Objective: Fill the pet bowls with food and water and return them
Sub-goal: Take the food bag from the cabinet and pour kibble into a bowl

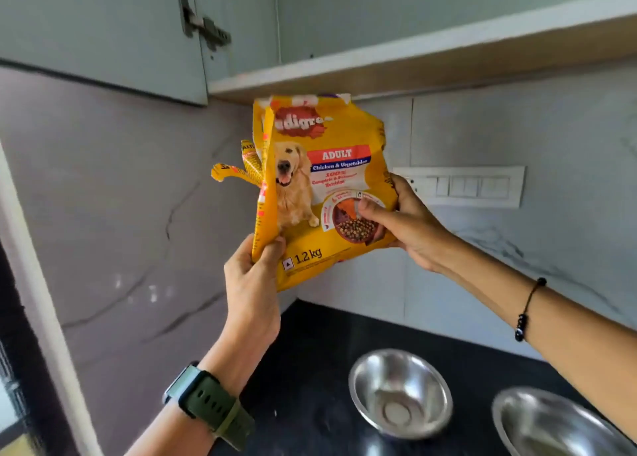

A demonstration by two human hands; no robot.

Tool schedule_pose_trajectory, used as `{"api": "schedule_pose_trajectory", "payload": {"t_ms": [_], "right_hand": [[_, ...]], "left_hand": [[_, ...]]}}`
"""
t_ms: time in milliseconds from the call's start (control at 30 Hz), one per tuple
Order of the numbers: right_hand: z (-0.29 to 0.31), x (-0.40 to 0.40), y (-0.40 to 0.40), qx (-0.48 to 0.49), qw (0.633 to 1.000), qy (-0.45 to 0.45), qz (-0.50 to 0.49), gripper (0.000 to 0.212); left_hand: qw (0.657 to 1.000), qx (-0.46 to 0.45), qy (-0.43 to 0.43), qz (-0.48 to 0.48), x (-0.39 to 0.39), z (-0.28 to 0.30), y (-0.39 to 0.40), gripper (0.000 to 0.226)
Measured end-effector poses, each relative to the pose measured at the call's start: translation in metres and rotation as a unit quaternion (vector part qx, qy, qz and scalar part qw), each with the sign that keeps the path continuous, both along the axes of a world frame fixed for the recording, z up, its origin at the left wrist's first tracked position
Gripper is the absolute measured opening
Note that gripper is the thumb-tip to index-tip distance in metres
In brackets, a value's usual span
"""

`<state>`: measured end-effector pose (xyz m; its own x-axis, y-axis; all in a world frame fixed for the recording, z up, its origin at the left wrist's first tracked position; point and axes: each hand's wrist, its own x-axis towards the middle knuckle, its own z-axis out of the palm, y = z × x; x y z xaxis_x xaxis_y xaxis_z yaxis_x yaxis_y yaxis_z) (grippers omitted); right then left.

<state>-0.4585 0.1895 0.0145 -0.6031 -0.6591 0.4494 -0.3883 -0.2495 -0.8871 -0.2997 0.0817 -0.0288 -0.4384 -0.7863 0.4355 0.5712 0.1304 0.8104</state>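
Observation:
A yellow dog food bag [320,179] with a dog picture and "1.2 kg" print is held upright in the air, just below the open wall cabinet. My left hand [253,276] pinches its lower left corner. My right hand [403,221] grips its right side, thumb on the front. Two empty steel bowls stand on the black counter below: one [400,392] under the bag, the other [551,424] at the lower right, partly cut off by the frame.
The open cabinet's shelf [413,62] runs above the bag, with its door [103,31] swung open at the left. A white switch panel [472,186] sits on the marble wall behind my right hand. The black counter [310,386] meets the wall corner.

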Motion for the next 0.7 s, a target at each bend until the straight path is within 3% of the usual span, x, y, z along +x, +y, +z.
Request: {"api": "schedule_pose_trajectory", "payload": {"t_ms": [167,233,467,700], "right_hand": [[-0.085,0.014,0.05,0.017,0.998,-0.048,0.025,0.076],[-0.123,0.024,0.078,0.026,0.996,-0.077,0.021,0.083],[-0.24,0.074,0.165,0.043,0.983,-0.151,-0.1,0.106],[-0.312,0.085,0.205,0.108,0.967,-0.144,-0.181,0.083]], "left_hand": [[0.996,0.058,-0.052,-0.054,0.016,-0.082,0.037,0.036],[0.99,0.087,-0.086,-0.067,0.024,-0.117,0.055,0.03],[0.95,0.164,-0.216,-0.158,0.042,-0.22,0.107,0.039],[0.92,0.099,-0.297,-0.235,0.039,-0.261,0.124,0.032]]}}
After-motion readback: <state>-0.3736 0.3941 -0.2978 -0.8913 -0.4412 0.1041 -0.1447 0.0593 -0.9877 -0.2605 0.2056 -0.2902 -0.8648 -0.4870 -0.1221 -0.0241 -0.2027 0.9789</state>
